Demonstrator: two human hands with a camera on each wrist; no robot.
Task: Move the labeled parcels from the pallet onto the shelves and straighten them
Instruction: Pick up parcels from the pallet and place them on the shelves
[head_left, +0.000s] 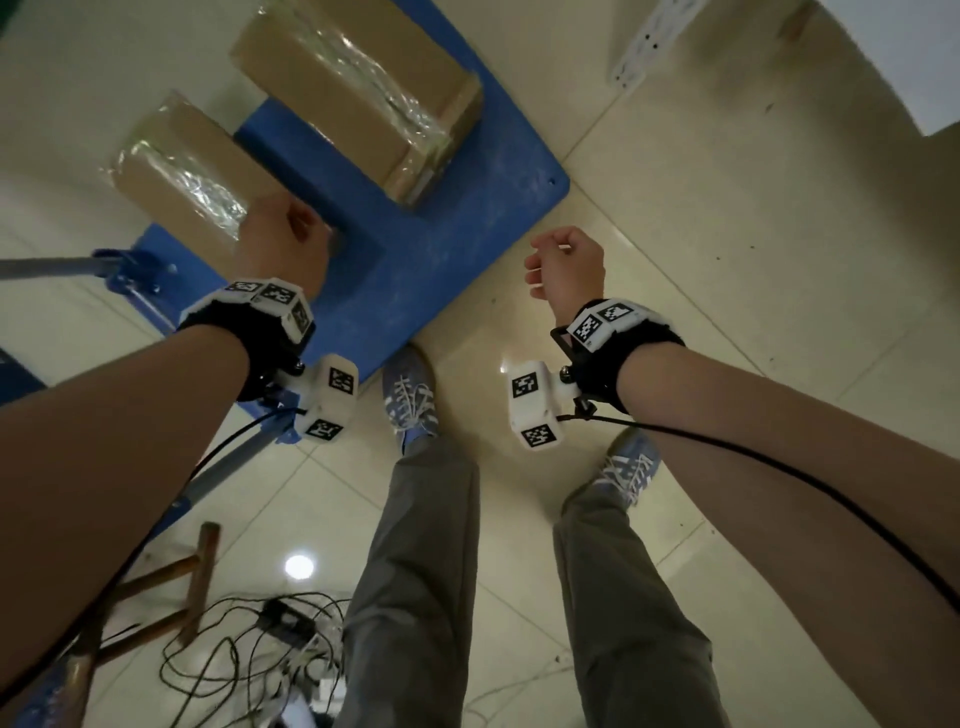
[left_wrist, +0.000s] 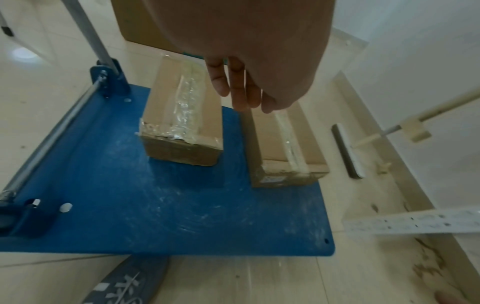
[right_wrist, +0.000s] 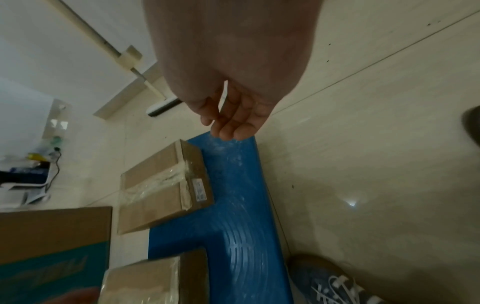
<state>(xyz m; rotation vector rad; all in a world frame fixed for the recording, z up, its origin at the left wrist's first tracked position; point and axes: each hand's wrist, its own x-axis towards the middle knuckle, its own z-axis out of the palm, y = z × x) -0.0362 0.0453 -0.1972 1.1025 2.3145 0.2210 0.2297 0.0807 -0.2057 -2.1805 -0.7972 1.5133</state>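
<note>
Two taped parcels, the near parcel (head_left: 192, 171) and the far parcel (head_left: 358, 88), sit side by side on your blue pallet (head_left: 441, 228). Your left hand (head_left: 285, 239) and right hand (head_left: 566, 267) hover above, fingers loosely curled, holding nothing.

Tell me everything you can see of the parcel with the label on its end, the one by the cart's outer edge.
The brown cardboard parcel with the white label is a long rectangular box, sealed along its top with wrinkled clear tape that wraps over the end. A small white printed label sits on that end face, too blurred to read. It lies flat on the blue plastic cart deck, at the edge, apart from the second taped box. Neither hand touches it.
</note>
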